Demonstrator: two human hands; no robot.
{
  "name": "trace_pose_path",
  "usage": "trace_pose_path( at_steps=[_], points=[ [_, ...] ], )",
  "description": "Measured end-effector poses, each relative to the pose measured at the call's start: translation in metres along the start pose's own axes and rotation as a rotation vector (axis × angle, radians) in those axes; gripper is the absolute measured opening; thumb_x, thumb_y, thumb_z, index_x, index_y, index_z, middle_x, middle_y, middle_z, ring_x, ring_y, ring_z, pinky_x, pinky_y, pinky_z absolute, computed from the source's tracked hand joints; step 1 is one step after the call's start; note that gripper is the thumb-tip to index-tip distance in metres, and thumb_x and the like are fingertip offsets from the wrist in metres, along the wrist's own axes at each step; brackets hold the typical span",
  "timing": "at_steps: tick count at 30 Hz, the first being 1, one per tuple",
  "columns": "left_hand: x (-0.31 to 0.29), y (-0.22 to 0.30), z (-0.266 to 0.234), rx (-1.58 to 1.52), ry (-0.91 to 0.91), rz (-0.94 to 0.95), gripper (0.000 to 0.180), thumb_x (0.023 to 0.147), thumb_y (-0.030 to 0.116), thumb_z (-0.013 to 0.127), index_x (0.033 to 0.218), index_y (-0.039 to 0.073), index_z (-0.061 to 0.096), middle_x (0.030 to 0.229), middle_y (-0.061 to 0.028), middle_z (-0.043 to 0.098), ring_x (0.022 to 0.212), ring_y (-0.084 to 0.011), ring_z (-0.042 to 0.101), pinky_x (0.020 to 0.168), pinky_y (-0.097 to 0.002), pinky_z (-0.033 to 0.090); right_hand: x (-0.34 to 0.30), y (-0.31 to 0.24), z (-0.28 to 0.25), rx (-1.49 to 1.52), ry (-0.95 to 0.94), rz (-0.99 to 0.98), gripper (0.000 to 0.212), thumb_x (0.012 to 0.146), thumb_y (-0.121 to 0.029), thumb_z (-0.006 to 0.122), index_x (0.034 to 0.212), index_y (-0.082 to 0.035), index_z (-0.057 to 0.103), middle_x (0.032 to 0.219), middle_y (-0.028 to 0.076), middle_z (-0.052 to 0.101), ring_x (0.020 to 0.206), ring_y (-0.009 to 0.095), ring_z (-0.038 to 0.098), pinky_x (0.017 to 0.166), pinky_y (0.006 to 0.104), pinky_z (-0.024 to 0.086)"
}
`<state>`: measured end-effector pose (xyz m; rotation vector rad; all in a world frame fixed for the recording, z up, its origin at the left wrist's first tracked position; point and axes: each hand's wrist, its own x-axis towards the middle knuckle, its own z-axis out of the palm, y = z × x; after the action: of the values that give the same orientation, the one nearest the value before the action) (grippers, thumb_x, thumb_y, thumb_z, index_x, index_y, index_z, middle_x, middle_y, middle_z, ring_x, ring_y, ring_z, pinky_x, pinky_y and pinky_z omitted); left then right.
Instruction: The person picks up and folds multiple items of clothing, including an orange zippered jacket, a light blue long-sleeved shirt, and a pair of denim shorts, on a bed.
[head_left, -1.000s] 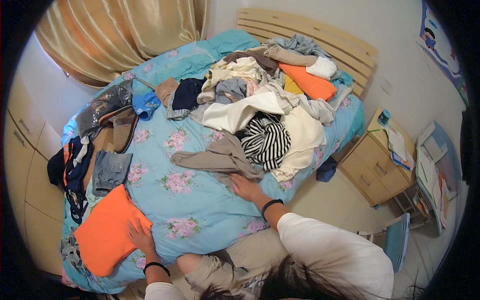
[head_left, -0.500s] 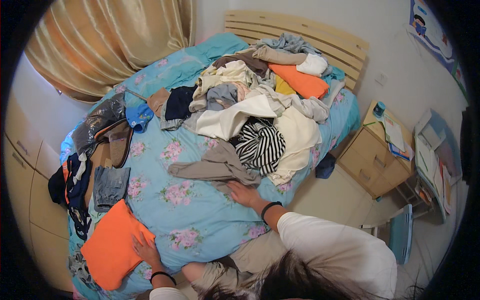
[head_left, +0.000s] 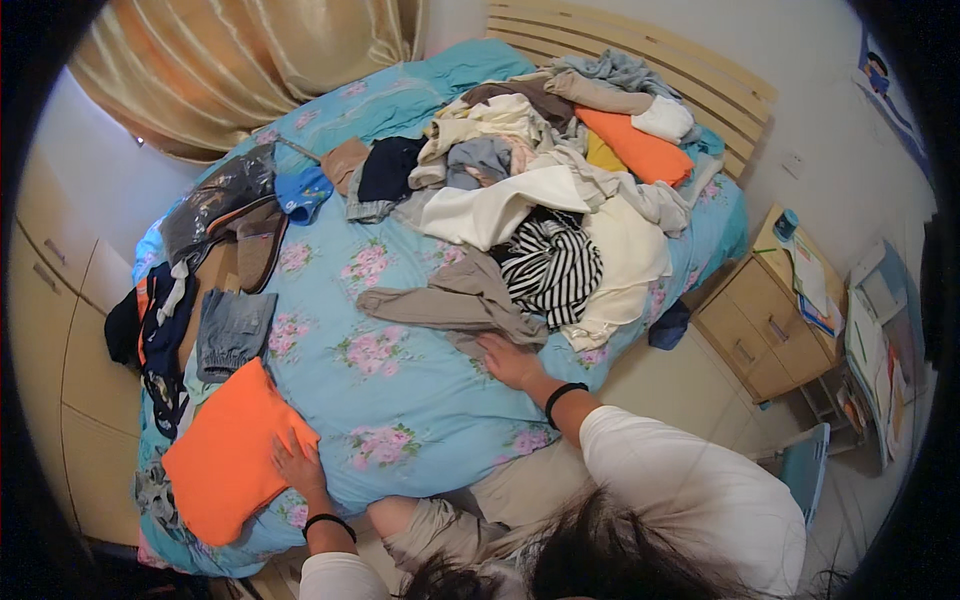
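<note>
My left hand [head_left: 298, 466] lies on the right edge of an orange folded garment [head_left: 225, 450], its fingers spread and gripping nothing. My right hand [head_left: 512, 362] rests on the bed at the near edge of a crumpled taupe garment [head_left: 440, 305]; its fingers look stretched out, touching the cloth. Just beyond that garment is a bunched black-and-white striped top [head_left: 553, 268]. A cream garment [head_left: 630, 255] spreads to the right of the stripes. Folded grey-blue jeans [head_left: 235, 330] sit above the orange garment.
A mixed pile of clothes [head_left: 480, 155] covers the far part of the flowered blue bed [head_left: 375, 355]. Brown boots [head_left: 258, 245], a blue cloth [head_left: 302, 193] and dark clothes [head_left: 160, 340] lie along the left side. A wooden nightstand [head_left: 765, 330] and blue chair [head_left: 803, 470] stand at the right.
The whole view has shifted, so the bed's far part sits slightly up and to the right. Both hands stay in about the same places on the garments.
</note>
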<state>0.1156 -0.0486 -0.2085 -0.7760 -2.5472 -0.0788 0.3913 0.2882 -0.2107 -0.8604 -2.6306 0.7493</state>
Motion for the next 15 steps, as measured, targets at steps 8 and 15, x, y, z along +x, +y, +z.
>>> trace_pose_path(
  at_steps=[8, 15],
  points=[
    [0.0006, 0.0011, -0.0051, -0.024, 0.011, 0.002, 0.049, 0.074, 0.023, 0.048, 0.121, 0.019, 0.036, 0.127, -0.0138, 0.027, 0.115, -0.0273, 0.030, 0.094, -0.0429, 0.023, 0.0008, -0.0063, -0.0069, -0.003, -0.025, 0.036, 0.039, 0.081, -0.028, 0.034, 0.117, -0.014, 0.037, 0.124, 0.002, 0.033, 0.107, 0.022, 0.040, 0.086, 0.0351, 0.036],
    [0.0020, 0.0018, -0.0060, -0.042, 0.032, -0.005, 0.049, 0.074, 0.024, 0.048, 0.121, 0.019, 0.036, 0.127, -0.0131, 0.027, 0.115, -0.0271, 0.029, 0.094, -0.0436, 0.023, 0.0007, -0.0088, -0.0086, 0.014, -0.039, 0.042, 0.039, 0.081, -0.029, 0.034, 0.117, -0.016, 0.036, 0.124, 0.002, 0.033, 0.108, 0.022, 0.040, 0.086, 0.0354, 0.036]
  ],
)
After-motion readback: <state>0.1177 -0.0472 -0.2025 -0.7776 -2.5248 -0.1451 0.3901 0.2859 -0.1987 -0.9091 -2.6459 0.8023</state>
